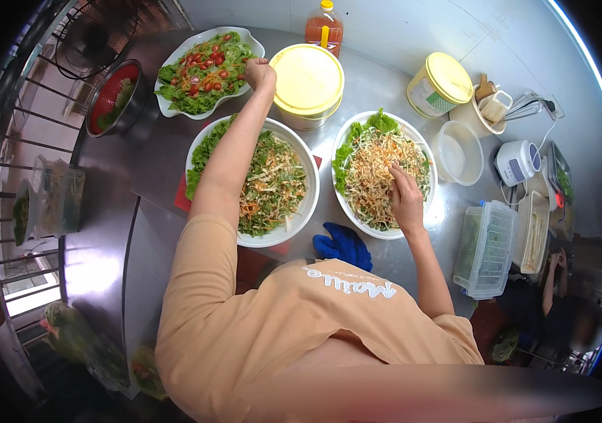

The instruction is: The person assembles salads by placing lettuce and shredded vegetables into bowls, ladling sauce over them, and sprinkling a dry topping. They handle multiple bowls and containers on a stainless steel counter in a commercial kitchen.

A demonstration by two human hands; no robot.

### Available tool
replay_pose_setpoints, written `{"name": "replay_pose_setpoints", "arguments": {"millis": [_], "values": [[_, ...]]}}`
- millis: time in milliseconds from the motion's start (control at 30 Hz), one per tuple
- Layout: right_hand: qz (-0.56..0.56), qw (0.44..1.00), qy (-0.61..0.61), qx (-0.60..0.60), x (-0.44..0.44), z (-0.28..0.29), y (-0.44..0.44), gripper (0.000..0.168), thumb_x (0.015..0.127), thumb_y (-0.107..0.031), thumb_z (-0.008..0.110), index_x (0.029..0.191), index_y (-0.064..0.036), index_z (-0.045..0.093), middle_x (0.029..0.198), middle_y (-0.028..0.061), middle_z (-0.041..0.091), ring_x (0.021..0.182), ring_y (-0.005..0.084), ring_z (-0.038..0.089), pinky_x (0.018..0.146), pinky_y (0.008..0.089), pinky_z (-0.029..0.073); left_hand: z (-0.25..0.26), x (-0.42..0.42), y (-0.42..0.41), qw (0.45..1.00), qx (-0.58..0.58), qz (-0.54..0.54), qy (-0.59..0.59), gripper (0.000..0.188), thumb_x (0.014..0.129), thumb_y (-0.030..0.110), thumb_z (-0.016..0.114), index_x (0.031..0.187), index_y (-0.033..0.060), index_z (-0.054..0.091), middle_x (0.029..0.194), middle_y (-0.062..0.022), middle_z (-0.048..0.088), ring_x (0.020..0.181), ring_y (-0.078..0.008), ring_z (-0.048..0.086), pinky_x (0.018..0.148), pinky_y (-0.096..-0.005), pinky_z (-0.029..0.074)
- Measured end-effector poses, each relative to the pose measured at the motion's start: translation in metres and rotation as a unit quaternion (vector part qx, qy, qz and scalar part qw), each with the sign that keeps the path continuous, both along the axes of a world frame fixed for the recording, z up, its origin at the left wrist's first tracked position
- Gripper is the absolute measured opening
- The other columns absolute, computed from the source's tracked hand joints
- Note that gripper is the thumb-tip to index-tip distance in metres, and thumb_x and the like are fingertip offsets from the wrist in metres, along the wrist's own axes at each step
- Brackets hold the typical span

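Note:
My left hand (pixel 260 74) is curled at the right rim of a white leaf-shaped dish (pixel 255 46), close beside a yellow-lidded tub (pixel 309 79). Its fingertips are hidden, so any grip is unclear. Lettuce, shredded carrot and halved cherry tomatoes (pixel 217 59) fill that dish. Under my left forearm is a white oval dish (pixel 311 198) of mixed shredded salad (pixel 274 185) edged with lettuce. My right hand (pixel 408 203) rests its fingertips on the crispy-looking topping of another shredded salad (pixel 375 169), in a second white oval dish (pixel 356 224). Whether it pinches anything is hidden.
A blue cloth or glove (pixel 343 246) lies near the counter's front edge. Behind stand a bottle of orange-red liquid (pixel 324 26) and another yellow-lidded tub (pixel 438 84). Rightward are a clear round container (pixel 458 153), a kitchen scale (pixel 518 161) and a lidded plastic box (pixel 486 251). Another person (pixel 560 306) is at far right.

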State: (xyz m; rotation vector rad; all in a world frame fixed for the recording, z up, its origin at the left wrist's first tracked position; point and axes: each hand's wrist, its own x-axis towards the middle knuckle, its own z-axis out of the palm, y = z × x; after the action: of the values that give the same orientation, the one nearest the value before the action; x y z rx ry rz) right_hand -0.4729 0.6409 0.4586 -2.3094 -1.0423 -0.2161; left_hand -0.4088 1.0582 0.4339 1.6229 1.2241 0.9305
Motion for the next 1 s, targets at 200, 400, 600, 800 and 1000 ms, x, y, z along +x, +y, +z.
{"name": "replay_pose_setpoints", "arguments": {"millis": [200,400,600,800,1000], "values": [[0.103,0.989,0.032,0.099,0.022,0.032,0.101,0.04,0.08,-0.003,0.059,0.119,-0.006,0.051,0.127,0.0117,0.048,0.112,0.0311,0.047,0.093,0.0388,0.04,-0.011,0.0,0.026,0.996,0.011,-0.079,0.044,0.04,0.078,0.035,0.055,0.085,-0.0024,0.065,0.087,-0.0198,0.063,0.087,-0.0348,0.059,0.084,-0.0426,0.043],[0.15,0.984,-0.086,-0.041,0.065,0.004,0.187,0.046,0.08,-0.016,0.061,0.124,-0.02,0.05,0.136,0.0058,0.039,0.127,0.0295,0.034,0.101,0.0507,0.03,-0.004,0.005,0.003,0.978,-0.021,-0.206,0.019,0.029,0.083,0.023,0.058,0.103,0.0029,0.063,0.098,-0.0119,0.064,0.091,-0.0208,0.06,0.081,-0.0327,0.046],[0.072,0.996,-0.036,0.036,0.089,0.007,0.157,0.04,0.08,-0.017,0.061,0.119,-0.011,0.053,0.13,0.0112,0.045,0.123,0.031,0.038,0.101,0.0513,0.03,-0.015,0.007,-0.026,0.954,-0.2,-0.164,-0.15,0.035,0.093,0.018,0.045,0.119,-0.006,0.047,0.113,-0.0152,0.056,0.093,-0.0208,0.06,0.082,-0.0301,0.048],[-0.118,0.986,-0.01,0.121,0.079,0.012,0.035,0.033,0.08,-0.006,0.06,0.113,-0.004,0.057,0.118,0.0124,0.055,0.11,0.0306,0.049,0.093,0.0388,0.04,-0.048,0.069,-0.067,0.934,-0.25,-0.157,-0.204,0.031,0.095,0.018,0.039,0.121,-0.0007,0.038,0.116,-0.0158,0.05,0.099,-0.0228,0.055,0.082,-0.0342,0.049],[-0.353,0.935,-0.002,0.034,0.021,-0.025,-0.088,0.042,0.082,-0.011,0.06,0.122,-0.002,0.049,0.12,0.0139,0.052,0.105,0.0298,0.051,0.086,0.0364,0.043,-0.01,0.173,-0.166,0.931,-0.302,-0.07,-0.193,0.046,0.092,0.015,0.041,0.132,0.0177,0.018,0.127,-0.0159,0.034,0.109,-0.0296,0.046,0.092,-0.038,0.044]]}}
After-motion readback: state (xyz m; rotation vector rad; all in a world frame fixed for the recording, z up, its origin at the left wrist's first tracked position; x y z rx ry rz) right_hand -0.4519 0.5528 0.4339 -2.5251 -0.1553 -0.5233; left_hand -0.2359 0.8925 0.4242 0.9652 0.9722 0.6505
